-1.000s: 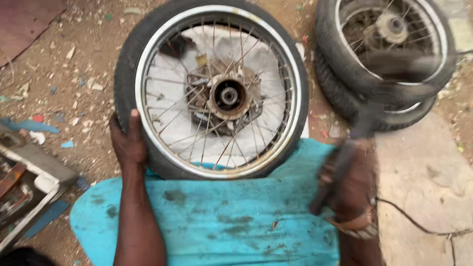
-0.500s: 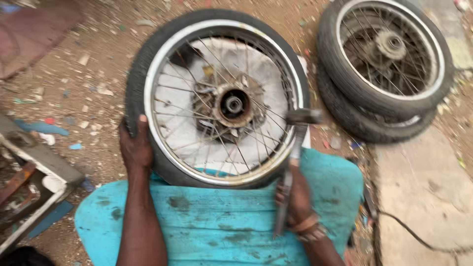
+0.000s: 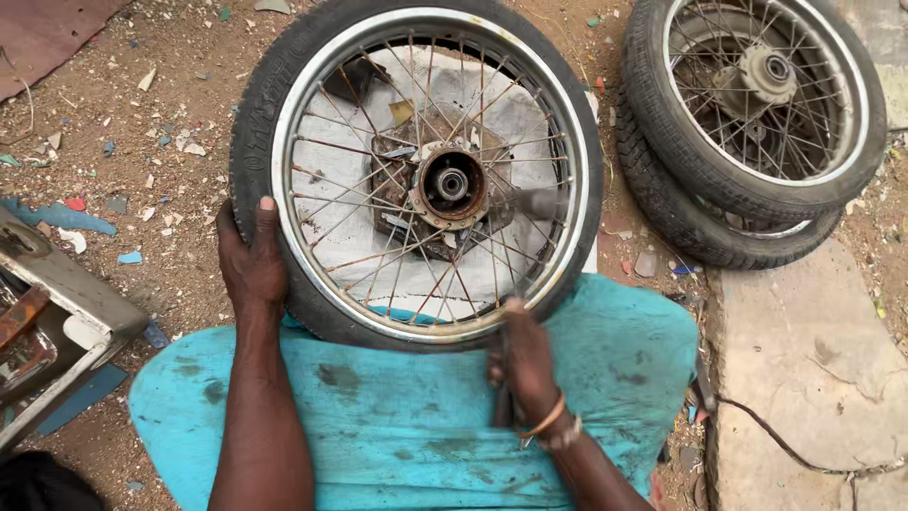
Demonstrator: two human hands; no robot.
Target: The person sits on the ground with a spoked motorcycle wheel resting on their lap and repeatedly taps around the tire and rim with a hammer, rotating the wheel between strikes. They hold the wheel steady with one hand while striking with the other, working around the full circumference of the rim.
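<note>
Spokes and a rusty hub fill the big wheel [image 3: 416, 170], which lies flat, part on the dirt ground [image 3: 142, 123] and part on a blue cloth [image 3: 407, 426]. Left hand [image 3: 251, 260] presses on the tyre, fingers spread over the rubber. Right hand [image 3: 525, 364] has its fingers closed around a dark tool [image 3: 506, 402] at the rim. I think the tool could slip off the shiny rim and pinch a finger, because metal is slick.
</note>
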